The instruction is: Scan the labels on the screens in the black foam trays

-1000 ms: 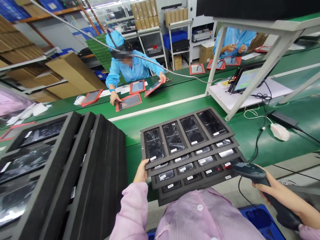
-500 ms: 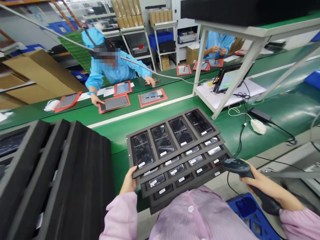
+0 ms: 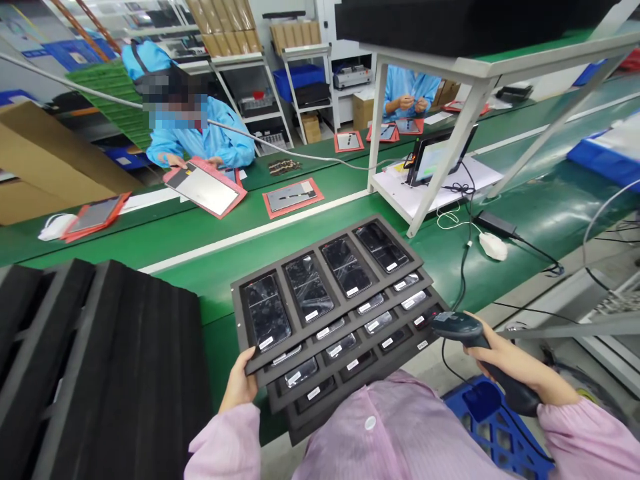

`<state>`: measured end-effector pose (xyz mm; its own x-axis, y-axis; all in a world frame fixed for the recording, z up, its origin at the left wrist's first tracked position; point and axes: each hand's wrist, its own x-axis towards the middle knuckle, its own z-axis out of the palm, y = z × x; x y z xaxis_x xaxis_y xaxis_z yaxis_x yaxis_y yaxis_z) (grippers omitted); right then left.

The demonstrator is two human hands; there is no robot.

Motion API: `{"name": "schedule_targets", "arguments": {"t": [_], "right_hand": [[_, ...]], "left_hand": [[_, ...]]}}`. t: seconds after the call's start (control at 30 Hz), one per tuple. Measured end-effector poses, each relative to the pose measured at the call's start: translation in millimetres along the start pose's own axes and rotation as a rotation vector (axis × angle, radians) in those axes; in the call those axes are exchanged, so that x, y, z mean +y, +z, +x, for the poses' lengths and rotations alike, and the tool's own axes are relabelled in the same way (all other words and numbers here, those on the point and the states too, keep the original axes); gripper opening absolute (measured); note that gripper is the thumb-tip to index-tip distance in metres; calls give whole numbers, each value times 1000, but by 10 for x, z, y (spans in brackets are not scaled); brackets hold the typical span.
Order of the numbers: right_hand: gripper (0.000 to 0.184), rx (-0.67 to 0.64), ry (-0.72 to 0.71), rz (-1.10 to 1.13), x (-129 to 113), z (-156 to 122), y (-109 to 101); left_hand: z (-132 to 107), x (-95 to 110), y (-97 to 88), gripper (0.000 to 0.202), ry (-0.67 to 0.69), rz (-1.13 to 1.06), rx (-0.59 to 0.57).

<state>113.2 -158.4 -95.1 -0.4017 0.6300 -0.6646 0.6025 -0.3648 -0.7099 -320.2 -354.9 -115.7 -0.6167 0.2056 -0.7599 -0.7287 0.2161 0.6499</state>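
Observation:
In front of me several black foam trays point(image 3: 310, 321) lie fanned in a stack, each lower one jutting out toward my body. Dark phones point(image 3: 309, 285) in clear film, with small white labels at their near ends, fill the slots of the top tray. My left hand point(image 3: 241, 381) grips the near left corner of the top tray, thumb on its upper face. On the other side, my right hand point(image 3: 505, 357) is wrapped round the handle of a dark barcode scanner point(image 3: 457, 327). The scanner's head is beside the right end of the lower trays.
More foam trays point(image 3: 135, 373) are piled at left. A white-framed stand point(image 3: 430, 200) with a tablet screen point(image 3: 440, 157) is ahead on the green bench, beside a mouse point(image 3: 493, 246). Across it a co-worker in blue point(image 3: 210, 130) holds a red-edged panel point(image 3: 207, 190). A blue crate point(image 3: 500, 427) stands below right.
My view has shifted slightly to the right. The co-worker has lifted a red-edged panel off the bench with both hands. My hands keep their holds on the tray and the scanner.

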Motion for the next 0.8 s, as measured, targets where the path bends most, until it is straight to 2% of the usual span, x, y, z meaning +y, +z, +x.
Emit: {"name": "schedule_targets", "arguments": {"t": [0.13, 0.33, 0.43, 0.53, 0.63, 0.7, 0.8], "right_hand": [[107, -10, -13, 4, 28, 21, -29], [108, -23, 1, 22, 62, 52, -49], [105, 22, 6, 39, 56, 65, -53], [80, 131, -27, 121, 53, 152, -77], [51, 271, -113, 323, 33, 364, -93], [43, 342, -173, 428, -5, 562, -81], [37, 362, -188, 463, -76, 841, -27]], "left_hand": [[-60, 23, 39, 7, -10, -33, 34], [-7, -2, 7, 3, -8, -17, 26], [35, -21, -27, 3, 2, -10, 14], [90, -36, -78, 4, 15, -1, -1], [149, -44, -120, 6, 12, 5, -8], [185, -50, -123, 5, -1, -32, 2], [212, -63, -95, 5, -27, -108, 6]]}}
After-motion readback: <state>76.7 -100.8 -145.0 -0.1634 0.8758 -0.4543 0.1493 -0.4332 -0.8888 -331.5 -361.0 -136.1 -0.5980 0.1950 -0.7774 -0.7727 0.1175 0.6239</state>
